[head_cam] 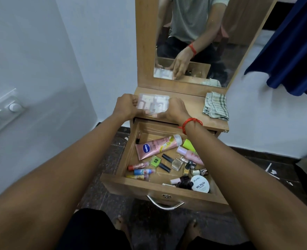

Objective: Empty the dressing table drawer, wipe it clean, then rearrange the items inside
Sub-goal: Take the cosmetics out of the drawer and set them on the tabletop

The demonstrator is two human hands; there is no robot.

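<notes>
Drawer (145, 189), light wood with a curved metal handle (164, 205), stands pulled open just below both hands, strewn with a pink tube (156, 147), lip balms and small bottles. Left hand (126, 105) and right hand (174, 110) grip opposite ends of a clear plastic box (153, 103). A striped cloth (216, 106) lies right of the right hand.

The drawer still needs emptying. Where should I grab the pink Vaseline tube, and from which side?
Probably pinch the Vaseline tube across its middle, coming down from above: it lies flat and diagonal in the drawer, long edges mostly free, while bottles crowd its cap end.
</notes>
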